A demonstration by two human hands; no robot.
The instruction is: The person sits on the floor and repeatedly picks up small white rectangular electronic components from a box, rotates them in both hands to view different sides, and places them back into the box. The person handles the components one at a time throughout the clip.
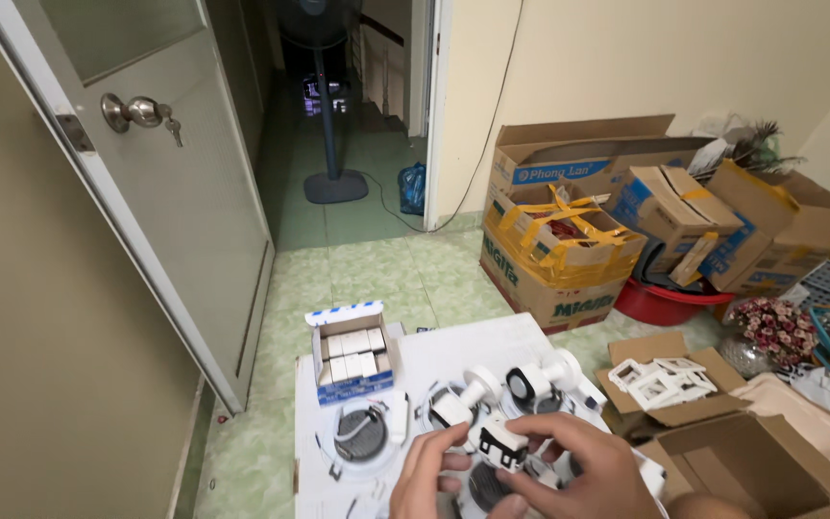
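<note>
Small white lamp fitting (500, 444) with a black block at its front, held low in the frame, at about 6 o'clock, just above the white tabletop (434, 351).

Left hand (427, 473): fingers curled round the near left side of the fitting, closed on it. Right hand (583, 469): fingers bent over its right end and top, also closed on it. Both hands meet on the one piece.

To do this well, as I judge it: keep the piece low over the tabletop, one hand bracing, the other working the black block, so nothing small drops to the floor.

Around the hands: more round white fittings (530, 380) lie at 12 o'clock from them, touching one another. A round black-centred lamp ring (362, 432) lies at 9 o'clock. An open small blue-and-white carton (350, 358) of white packets stands at 10 o'clock, at the tabletop's far left corner.

At 3 o'clock, on the floor, an open cardboard tray (665, 380) holds white frames; a bigger empty brown box (751, 461) sits just nearer.

Room: pale green tiled floor (377, 274). Stacked cardboard boxes (569, 250) with yellow tape at 1 o'clock against a cream wall, a red basin (660, 300) beside them. An open door (146, 183) with a round knob at 10 o'clock; a standing fan (333, 115) in the passage beyond, at 12 o'clock.
</note>
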